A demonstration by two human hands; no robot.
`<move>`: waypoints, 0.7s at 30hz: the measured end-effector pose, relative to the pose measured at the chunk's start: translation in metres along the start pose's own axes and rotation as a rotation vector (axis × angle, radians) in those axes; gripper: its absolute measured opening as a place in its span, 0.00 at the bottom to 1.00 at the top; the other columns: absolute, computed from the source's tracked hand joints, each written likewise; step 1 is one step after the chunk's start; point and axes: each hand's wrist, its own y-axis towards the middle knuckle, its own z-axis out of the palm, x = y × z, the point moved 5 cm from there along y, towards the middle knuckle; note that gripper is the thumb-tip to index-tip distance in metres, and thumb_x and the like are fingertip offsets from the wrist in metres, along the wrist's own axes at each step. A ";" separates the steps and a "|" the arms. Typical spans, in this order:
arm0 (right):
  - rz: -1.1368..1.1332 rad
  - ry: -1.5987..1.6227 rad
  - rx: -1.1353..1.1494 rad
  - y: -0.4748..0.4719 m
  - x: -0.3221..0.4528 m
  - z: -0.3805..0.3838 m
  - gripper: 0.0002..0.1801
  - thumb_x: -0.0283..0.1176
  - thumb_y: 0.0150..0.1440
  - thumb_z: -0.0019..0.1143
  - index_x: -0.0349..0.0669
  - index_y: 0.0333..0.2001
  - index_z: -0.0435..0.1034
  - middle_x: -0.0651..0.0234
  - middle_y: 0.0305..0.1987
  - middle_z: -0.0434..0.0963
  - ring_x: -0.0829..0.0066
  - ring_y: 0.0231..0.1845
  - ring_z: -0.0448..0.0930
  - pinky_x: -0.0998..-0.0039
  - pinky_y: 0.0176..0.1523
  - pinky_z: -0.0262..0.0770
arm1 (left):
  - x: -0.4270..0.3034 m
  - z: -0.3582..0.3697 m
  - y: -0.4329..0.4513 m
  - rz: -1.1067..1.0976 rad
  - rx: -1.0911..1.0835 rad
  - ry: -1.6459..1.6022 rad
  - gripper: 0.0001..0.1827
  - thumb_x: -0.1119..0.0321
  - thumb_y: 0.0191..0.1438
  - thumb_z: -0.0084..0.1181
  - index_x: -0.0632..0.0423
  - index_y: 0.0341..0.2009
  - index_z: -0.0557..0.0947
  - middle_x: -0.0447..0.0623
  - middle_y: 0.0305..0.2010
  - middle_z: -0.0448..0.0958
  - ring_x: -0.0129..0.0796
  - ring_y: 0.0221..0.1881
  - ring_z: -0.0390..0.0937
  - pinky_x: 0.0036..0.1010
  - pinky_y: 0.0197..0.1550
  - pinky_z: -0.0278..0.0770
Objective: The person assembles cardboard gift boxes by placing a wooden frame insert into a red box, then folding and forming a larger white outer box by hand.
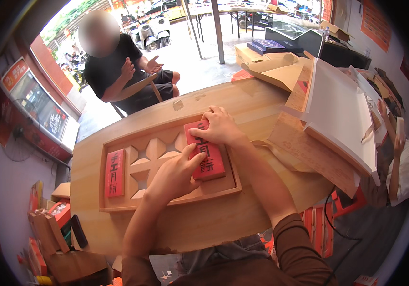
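Observation:
Before me lies a shallow wooden gift box tray (pixel 204 197) with a low rim. Its middle holds a tan insert (pixel 153 154) with square openings and sloping sides. A flat red box (pixel 114 173) bearing black writing sits in the tray's left end. A second red box (pixel 209 171), with similar writing, is at the right end, slightly tilted. My right hand (pixel 220 126) grips its far end, thumb on top. My left hand (pixel 172 173) holds its left side, fingers and thumb on it. My hands hide part of its face, and I cannot tell how deep it sits.
The tray lies on a wooden table (pixel 190 228). At the right, open cartons (pixel 297 150) and a white-lined lid (pixel 336 114) lean over the table. A person (pixel 113 71) sits across the table; another person's arms (pixel 397 143) show at far right. Cardboard packaging (pixel 52 228) is piled at lower left.

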 end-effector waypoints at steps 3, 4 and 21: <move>-0.019 -0.050 -0.077 0.002 0.000 0.006 0.44 0.69 0.53 0.65 0.39 0.56 0.80 0.47 0.75 0.67 0.49 0.81 0.61 0.51 0.81 0.56 | 0.005 -0.001 0.003 -0.048 0.074 -0.065 0.42 0.66 0.43 0.78 0.53 0.65 0.79 0.64 0.72 0.69 0.60 0.54 0.83 0.46 0.53 0.85; -0.029 -0.080 -0.151 0.005 -0.006 0.016 0.44 0.69 0.54 0.65 0.40 0.56 0.80 0.48 0.75 0.68 0.49 0.81 0.61 0.51 0.81 0.55 | 0.005 -0.002 0.002 -0.020 0.055 -0.073 0.41 0.67 0.43 0.78 0.53 0.65 0.79 0.64 0.72 0.69 0.60 0.55 0.83 0.45 0.54 0.85; -0.295 -0.022 -0.183 0.001 0.013 0.032 0.35 0.58 0.60 0.63 0.41 0.58 0.78 0.53 0.61 0.80 0.51 0.70 0.71 0.54 0.78 0.57 | 0.040 -0.029 -0.012 -0.187 -0.082 0.018 0.20 0.71 0.54 0.68 0.55 0.53 0.87 0.53 0.53 0.82 0.54 0.53 0.81 0.44 0.50 0.83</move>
